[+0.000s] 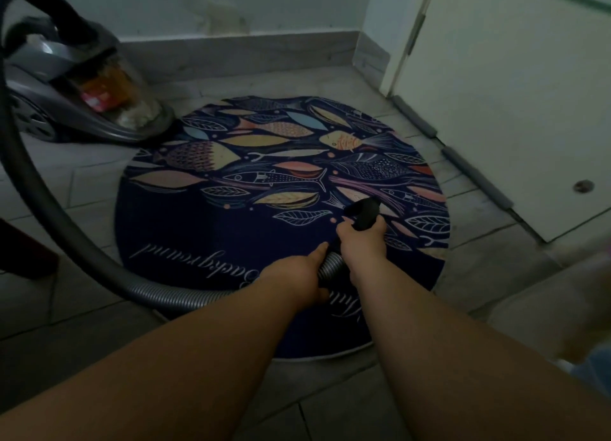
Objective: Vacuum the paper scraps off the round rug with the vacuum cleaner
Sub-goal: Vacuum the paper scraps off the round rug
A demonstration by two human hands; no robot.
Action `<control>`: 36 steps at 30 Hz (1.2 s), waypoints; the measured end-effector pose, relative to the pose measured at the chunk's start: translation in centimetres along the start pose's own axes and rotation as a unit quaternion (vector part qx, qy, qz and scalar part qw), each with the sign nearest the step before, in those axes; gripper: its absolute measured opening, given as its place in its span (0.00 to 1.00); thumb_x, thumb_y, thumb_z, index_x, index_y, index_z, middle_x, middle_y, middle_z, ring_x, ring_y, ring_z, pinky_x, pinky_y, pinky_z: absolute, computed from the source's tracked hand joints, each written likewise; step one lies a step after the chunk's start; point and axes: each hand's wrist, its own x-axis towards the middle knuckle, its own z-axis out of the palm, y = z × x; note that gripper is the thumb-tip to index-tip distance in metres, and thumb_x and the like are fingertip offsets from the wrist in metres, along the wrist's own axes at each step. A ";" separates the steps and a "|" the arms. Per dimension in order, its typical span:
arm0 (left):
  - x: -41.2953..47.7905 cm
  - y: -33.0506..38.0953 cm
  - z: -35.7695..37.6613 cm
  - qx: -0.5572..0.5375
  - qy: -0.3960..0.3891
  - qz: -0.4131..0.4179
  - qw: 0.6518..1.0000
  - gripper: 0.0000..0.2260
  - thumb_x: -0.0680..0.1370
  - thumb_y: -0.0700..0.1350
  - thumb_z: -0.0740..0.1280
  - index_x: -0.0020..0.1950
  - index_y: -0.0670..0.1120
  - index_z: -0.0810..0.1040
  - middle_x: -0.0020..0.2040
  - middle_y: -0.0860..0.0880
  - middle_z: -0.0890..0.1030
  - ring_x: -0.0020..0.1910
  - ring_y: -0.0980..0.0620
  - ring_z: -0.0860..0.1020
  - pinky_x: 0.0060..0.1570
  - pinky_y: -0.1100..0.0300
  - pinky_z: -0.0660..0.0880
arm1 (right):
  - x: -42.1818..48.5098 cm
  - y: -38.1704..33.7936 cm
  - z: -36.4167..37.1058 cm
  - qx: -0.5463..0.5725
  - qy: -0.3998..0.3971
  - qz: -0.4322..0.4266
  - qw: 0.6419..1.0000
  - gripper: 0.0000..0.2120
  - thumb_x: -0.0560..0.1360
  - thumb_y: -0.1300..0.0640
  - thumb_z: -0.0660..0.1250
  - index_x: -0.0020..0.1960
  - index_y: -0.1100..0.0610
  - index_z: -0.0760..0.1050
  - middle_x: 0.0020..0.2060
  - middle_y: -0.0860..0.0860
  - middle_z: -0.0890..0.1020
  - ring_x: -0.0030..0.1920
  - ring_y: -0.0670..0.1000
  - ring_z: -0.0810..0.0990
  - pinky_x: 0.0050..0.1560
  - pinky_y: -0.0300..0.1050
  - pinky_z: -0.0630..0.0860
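A round dark-blue rug [231, 229] with fish and leaf patterns lies on the tiled floor. I see no paper scraps on its visible surface. The grey canister vacuum cleaner [76, 93] stands at the rug's far left edge. Its ribbed hose [39, 189] curves down the left and across to my hands. My left hand [297, 275] grips the ribbed hose end. Just ahead of it, my right hand [362, 242] holds the black nozzle handle [363, 212], whose tip points at the rug's right half.
A white door [512, 93] with grey foam strips along its lower edge stands open on the right. A wall and skirting run behind the rug. A dark piece of furniture [23, 249] sits at the left edge.
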 end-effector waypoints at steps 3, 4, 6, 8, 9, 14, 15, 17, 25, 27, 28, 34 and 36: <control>0.1 -2.0 -0.8 -0.021 0.006 -0.024 0.999 0.41 0.76 0.55 0.65 0.77 0.58 0.37 0.63 0.45 0.75 0.58 0.45 0.75 0.58 0.50 0.74 | 0.2 -1.1 2.6 -0.020 -0.036 -0.014 0.999 0.41 0.77 0.53 0.66 0.80 0.43 0.44 0.65 0.58 0.73 0.45 0.56 0.76 0.54 0.58 0.78; 0.0 -2.9 -1.0 -0.026 0.012 -0.034 0.999 0.41 0.76 0.55 0.65 0.77 0.58 0.37 0.62 0.45 0.75 0.58 0.45 0.75 0.58 0.51 0.73 | 0.2 -1.5 3.6 -0.033 -0.046 -0.016 0.998 0.40 0.78 0.52 0.66 0.81 0.43 0.44 0.66 0.58 0.72 0.45 0.56 0.75 0.55 0.58 0.78; -0.2 -4.4 -1.4 -0.032 0.025 -0.053 0.998 0.41 0.76 0.55 0.65 0.77 0.57 0.38 0.62 0.45 0.75 0.58 0.45 0.75 0.57 0.51 0.74 | 0.0 -2.1 5.4 -0.051 -0.073 -0.021 0.996 0.40 0.78 0.52 0.65 0.81 0.43 0.44 0.69 0.57 0.70 0.47 0.57 0.75 0.56 0.58 0.77; -0.5 -6.0 -1.8 -0.043 0.035 -0.074 0.996 0.41 0.76 0.55 0.65 0.77 0.57 0.37 0.62 0.45 0.75 0.57 0.46 0.75 0.57 0.52 0.73 | -0.2 -2.5 7.5 -0.060 -0.099 -0.032 0.993 0.40 0.78 0.52 0.65 0.81 0.43 0.45 0.69 0.56 0.70 0.51 0.57 0.75 0.56 0.57 0.77; -0.8 -7.0 -2.0 -0.051 0.038 -0.086 0.994 0.41 0.76 0.55 0.65 0.77 0.57 0.37 0.62 0.45 0.75 0.57 0.46 0.75 0.56 0.53 0.73 | -0.3 -2.7 8.7 -0.063 -0.111 -0.042 0.991 0.40 0.77 0.52 0.65 0.81 0.43 0.45 0.69 0.55 0.71 0.51 0.57 0.75 0.55 0.55 0.76; -1.7 -10.6 -2.7 -0.088 0.064 -0.127 0.986 0.41 0.77 0.56 0.64 0.77 0.55 0.38 0.64 0.45 0.74 0.60 0.46 0.74 0.58 0.52 0.73 | -0.9 -3.6 13.9 -0.086 -0.171 -0.071 0.979 0.39 0.76 0.52 0.67 0.80 0.43 0.49 0.65 0.57 0.73 0.53 0.57 0.76 0.52 0.53 0.75; -1.9 -11.3 -2.9 -0.094 0.067 -0.134 0.984 0.41 0.77 0.56 0.64 0.77 0.55 0.37 0.65 0.45 0.74 0.60 0.46 0.74 0.59 0.52 0.73 | -1.0 -3.8 14.8 -0.088 -0.182 -0.080 0.976 0.39 0.76 0.52 0.67 0.80 0.43 0.50 0.65 0.57 0.74 0.53 0.57 0.76 0.53 0.53 0.76; -2.1 -12.6 -3.1 -0.106 0.075 -0.147 0.981 0.41 0.77 0.55 0.64 0.77 0.54 0.37 0.65 0.45 0.74 0.60 0.46 0.74 0.59 0.51 0.73 | -1.2 -4.0 16.7 -0.096 -0.206 -0.094 0.969 0.38 0.75 0.52 0.68 0.79 0.43 0.52 0.64 0.56 0.75 0.53 0.57 0.77 0.55 0.55 0.77; -2.5 -15.7 -3.6 -0.159 0.097 -0.169 0.968 0.42 0.76 0.54 0.66 0.77 0.55 0.36 0.65 0.46 0.75 0.58 0.47 0.76 0.56 0.53 0.74 | -1.3 -4.6 20.6 -0.110 -0.258 -0.082 0.956 0.37 0.77 0.53 0.67 0.80 0.45 0.51 0.61 0.54 0.73 0.55 0.57 0.75 0.55 0.54 0.74; -1.8 -15.3 -3.9 -0.159 0.095 -0.159 0.970 0.42 0.76 0.53 0.66 0.77 0.55 0.36 0.65 0.46 0.75 0.58 0.47 0.76 0.56 0.54 0.74 | -0.9 -4.9 20.6 -0.105 -0.242 -0.080 0.961 0.38 0.74 0.53 0.68 0.79 0.45 0.54 0.63 0.55 0.74 0.55 0.58 0.76 0.58 0.56 0.76; -1.5 -15.0 -4.1 -0.158 0.094 -0.154 0.971 0.42 0.76 0.53 0.65 0.77 0.55 0.36 0.65 0.45 0.75 0.57 0.47 0.76 0.55 0.55 0.74 | -0.7 -5.1 20.5 -0.101 -0.238 -0.073 0.963 0.39 0.72 0.52 0.69 0.78 0.44 0.55 0.63 0.56 0.75 0.56 0.59 0.77 0.59 0.58 0.77; 2.0 -12.0 -5.7 -0.144 0.062 -0.131 0.979 0.41 0.77 0.52 0.65 0.77 0.56 0.37 0.63 0.44 0.75 0.57 0.46 0.75 0.54 0.56 0.72 | 2.9 -6.6 16.8 -0.113 -0.165 -0.053 0.978 0.35 0.78 0.52 0.65 0.80 0.45 0.51 0.63 0.58 0.74 0.46 0.57 0.75 0.46 0.52 0.75; 3.3 -10.6 -5.9 -0.140 0.053 -0.117 0.982 0.41 0.77 0.52 0.65 0.77 0.56 0.37 0.64 0.44 0.75 0.58 0.46 0.75 0.53 0.57 0.72 | 3.9 -7.0 15.5 -0.110 -0.140 -0.053 0.983 0.36 0.78 0.53 0.65 0.80 0.44 0.50 0.64 0.58 0.74 0.43 0.56 0.74 0.43 0.51 0.73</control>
